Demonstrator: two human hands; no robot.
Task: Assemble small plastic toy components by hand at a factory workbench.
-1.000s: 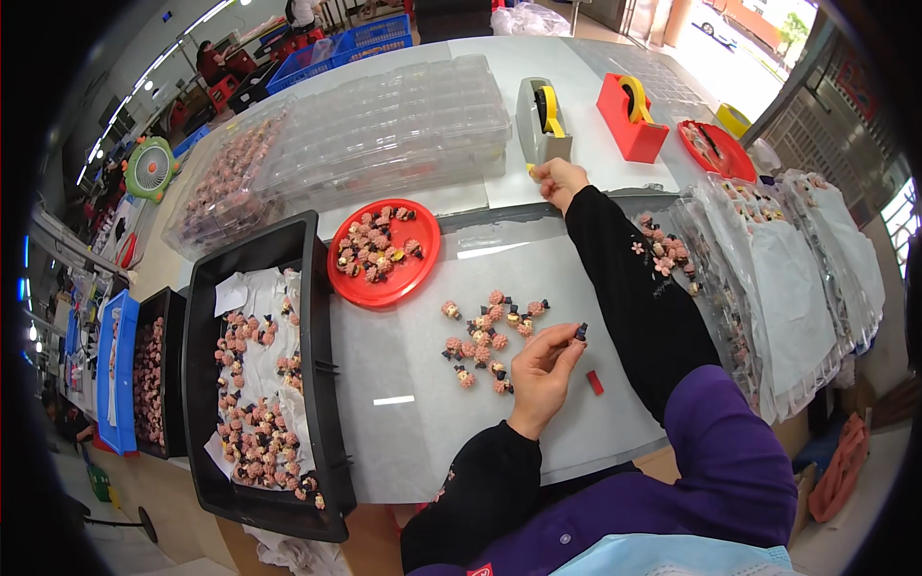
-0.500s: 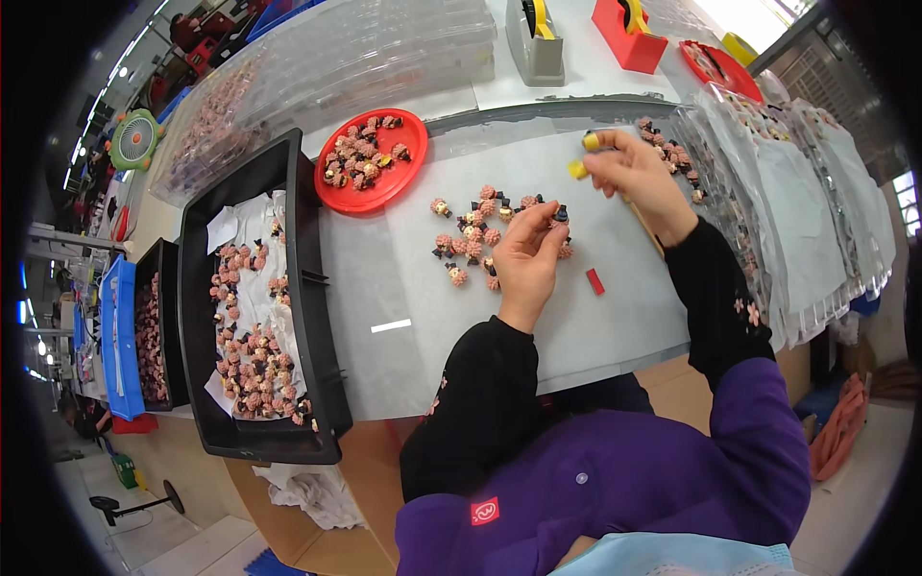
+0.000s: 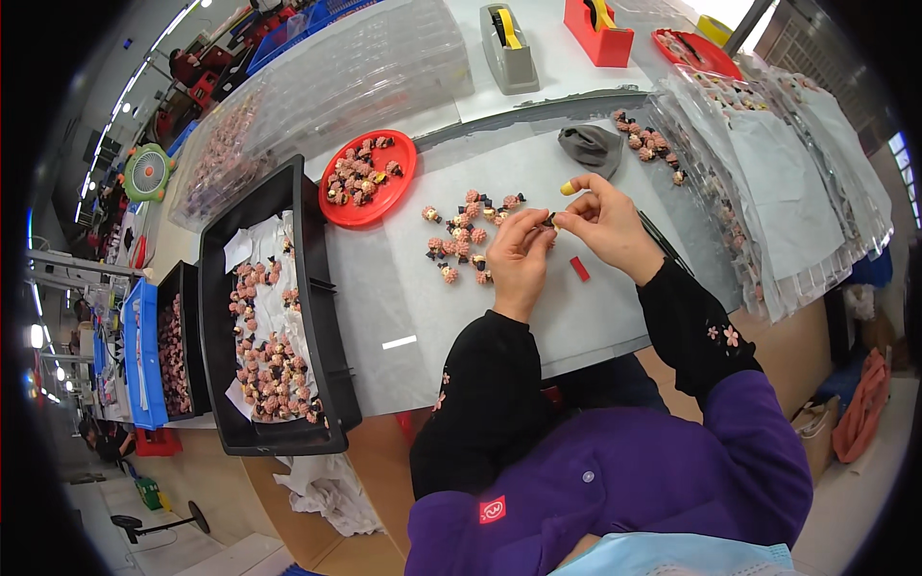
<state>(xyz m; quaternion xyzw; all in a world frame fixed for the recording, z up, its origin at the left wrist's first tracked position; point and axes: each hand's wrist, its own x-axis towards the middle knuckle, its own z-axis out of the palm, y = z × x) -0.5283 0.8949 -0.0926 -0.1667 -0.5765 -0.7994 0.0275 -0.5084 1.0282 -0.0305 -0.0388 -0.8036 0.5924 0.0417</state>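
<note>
Right hand (image 3: pixel 607 223) returned, meeting left hand (image 3: pixel 519 252)

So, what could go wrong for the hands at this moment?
1. The small dark piece is pinched between the left hand and the right hand; it may slip and drop among the loose pink pieces.
2. The right forearm lies near the small red block and could perhaps push it away.

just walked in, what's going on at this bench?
A person at a grey table pinches one small dark piece between the left hand and right hand. A loose pile of small pink pieces lies just left of the hands, a small red block under them. More pieces fill a red dish and a black tray.
</note>
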